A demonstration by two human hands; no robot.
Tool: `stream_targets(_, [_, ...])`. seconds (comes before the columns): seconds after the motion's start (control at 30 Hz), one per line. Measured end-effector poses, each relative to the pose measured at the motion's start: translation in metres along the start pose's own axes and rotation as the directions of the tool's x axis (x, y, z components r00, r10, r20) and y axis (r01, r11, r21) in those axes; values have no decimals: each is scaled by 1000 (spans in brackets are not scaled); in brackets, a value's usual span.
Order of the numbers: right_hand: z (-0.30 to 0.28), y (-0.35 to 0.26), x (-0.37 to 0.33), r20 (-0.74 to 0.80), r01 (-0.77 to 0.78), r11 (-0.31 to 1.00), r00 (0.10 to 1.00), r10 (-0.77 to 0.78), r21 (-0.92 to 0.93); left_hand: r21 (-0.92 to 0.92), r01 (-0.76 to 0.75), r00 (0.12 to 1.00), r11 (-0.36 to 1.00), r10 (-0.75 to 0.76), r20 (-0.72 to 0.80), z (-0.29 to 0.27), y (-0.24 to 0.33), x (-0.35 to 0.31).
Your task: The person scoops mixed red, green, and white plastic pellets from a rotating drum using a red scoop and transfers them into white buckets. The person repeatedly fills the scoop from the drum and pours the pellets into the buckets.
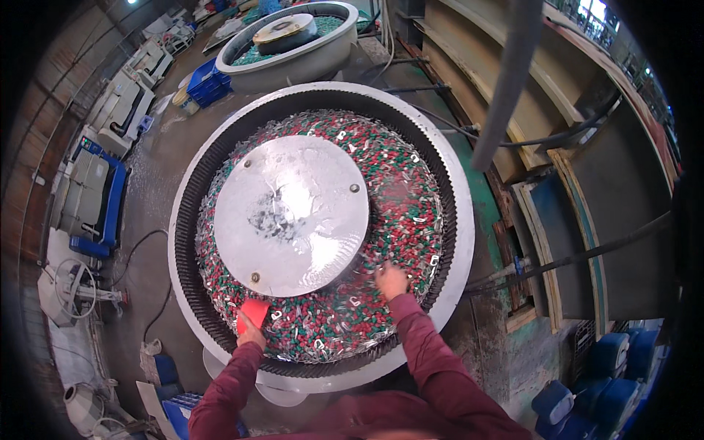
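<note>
Where fingers (250,330) hold, red piece (257,309), bright, plain

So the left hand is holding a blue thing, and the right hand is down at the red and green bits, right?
Not quite: the left hand holds a red thing, not a blue one, as the head view shows. The right hand is down at the red and green bits.

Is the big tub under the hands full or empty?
The tub is partly full: red and green pieces surround the silver disc, with bare dark wall above them.
</note>
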State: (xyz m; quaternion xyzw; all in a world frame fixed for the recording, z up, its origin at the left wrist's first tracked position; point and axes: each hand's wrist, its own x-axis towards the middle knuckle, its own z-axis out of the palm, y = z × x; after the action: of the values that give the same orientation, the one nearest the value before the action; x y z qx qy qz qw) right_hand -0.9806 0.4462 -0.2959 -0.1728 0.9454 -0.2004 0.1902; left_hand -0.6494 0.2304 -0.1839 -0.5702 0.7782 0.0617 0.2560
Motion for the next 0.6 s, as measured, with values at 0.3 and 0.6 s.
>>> stream_targets(0.3, [-23, -75, -105, 217, 236, 936, 930, -296, 262, -488, -246, 962, 838, 272, -18, 101, 80, -53])
stream_targets(0.6, [-87, -83, -88, 310, 386, 819, 788, -532, 424, -549, 832, 491, -77, 562, 665, 24, 97, -101])
